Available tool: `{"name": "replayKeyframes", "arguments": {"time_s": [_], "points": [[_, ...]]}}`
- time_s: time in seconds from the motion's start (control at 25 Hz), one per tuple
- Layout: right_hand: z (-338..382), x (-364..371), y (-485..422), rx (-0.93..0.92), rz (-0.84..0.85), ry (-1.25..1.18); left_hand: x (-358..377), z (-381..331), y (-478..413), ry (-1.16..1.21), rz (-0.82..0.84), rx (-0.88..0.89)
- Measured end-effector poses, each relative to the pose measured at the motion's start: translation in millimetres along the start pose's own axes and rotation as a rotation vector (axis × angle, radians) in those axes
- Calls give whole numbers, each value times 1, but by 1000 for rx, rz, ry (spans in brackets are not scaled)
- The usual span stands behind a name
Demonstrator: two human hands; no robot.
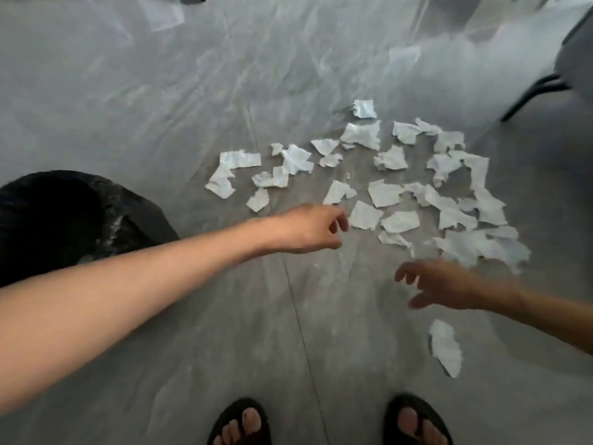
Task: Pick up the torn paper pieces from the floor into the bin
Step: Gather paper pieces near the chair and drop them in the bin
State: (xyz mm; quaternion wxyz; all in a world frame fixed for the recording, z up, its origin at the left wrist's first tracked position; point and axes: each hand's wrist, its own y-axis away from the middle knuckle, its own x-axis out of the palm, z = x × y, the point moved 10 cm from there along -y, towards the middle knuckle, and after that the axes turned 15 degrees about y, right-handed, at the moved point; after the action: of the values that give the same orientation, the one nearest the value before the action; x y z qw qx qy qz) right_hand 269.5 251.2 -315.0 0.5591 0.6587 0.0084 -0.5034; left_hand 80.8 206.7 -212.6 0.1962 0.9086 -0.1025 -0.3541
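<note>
Several torn white paper pieces lie scattered on the grey floor in the middle and right of the head view. One single piece lies apart, nearer my feet on the right. The bin, lined with a black bag, stands at the left edge. My left hand reaches out over the near edge of the scatter, fingers curled loosely, with nothing in it. My right hand hovers lower right of the pile, fingers spread and holding nothing.
A dark chair leg and seat edge stand at the upper right. My two feet in black sandals are at the bottom. The floor is glossy grey tile with thin seams.
</note>
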Motion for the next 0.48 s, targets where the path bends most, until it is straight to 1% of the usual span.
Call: {"name": "replayKeyframes", "arguments": {"time_s": [0.08, 0.16, 0.24, 0.36, 0.48], "points": [[-30, 55, 16, 45, 37, 131, 39, -25, -22, -88, 155, 68], [-43, 92, 27, 39, -26, 233, 67, -47, -42, -158, 242, 129], [-42, 116, 33, 8, -108, 259, 88, -59, -56, -224, 292, 166], [-49, 113, 36, -3, -232, 137, 110, -57, -70, -282, 362, 155], [-80, 71, 27, 105, -334, -74, 118, -44, -85, -315, 348, 149]]}}
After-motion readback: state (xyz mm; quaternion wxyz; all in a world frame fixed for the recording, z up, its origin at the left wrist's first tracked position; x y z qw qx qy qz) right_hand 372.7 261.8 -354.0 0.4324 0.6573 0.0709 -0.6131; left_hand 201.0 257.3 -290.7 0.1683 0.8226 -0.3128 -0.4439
